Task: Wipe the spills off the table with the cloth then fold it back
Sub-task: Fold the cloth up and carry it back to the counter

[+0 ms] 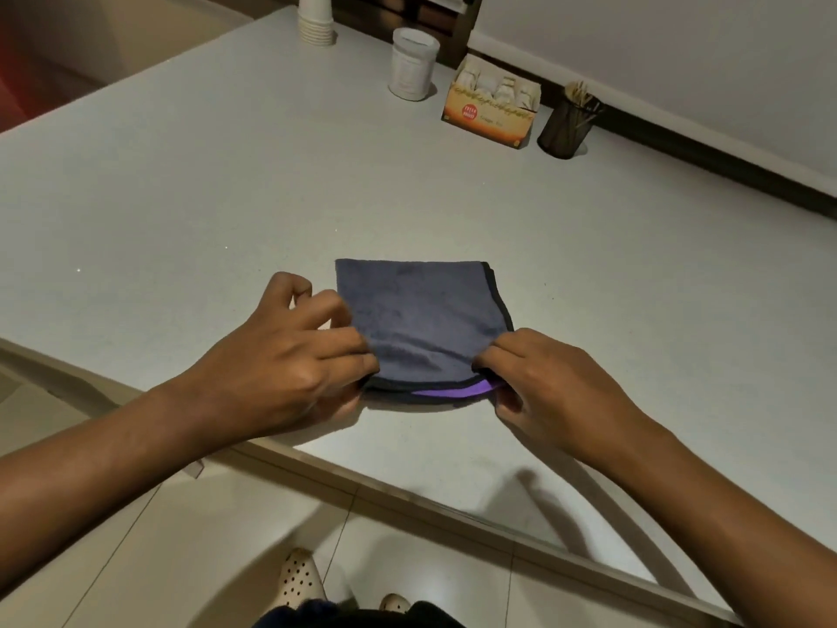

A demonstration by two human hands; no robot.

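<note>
Folding stage now: left hand (290,355) and right hand (543,378) each pinch a near corner of the grey microfibre cloth (421,319) lying on the surface (181,197), next lining up edges, I reckon.

Both hands are on the grey cloth (421,319), folded flat on the pale table (181,183) near its front edge: the left hand (290,360) pinches the near-left corner, the right hand (543,378) the near-right one. A purple layer peeks out along the near hem. Far back stand stacked paper cups (316,20), a white jar (413,63), a sachet box (491,106) and a mesh holder (568,122).
</note>
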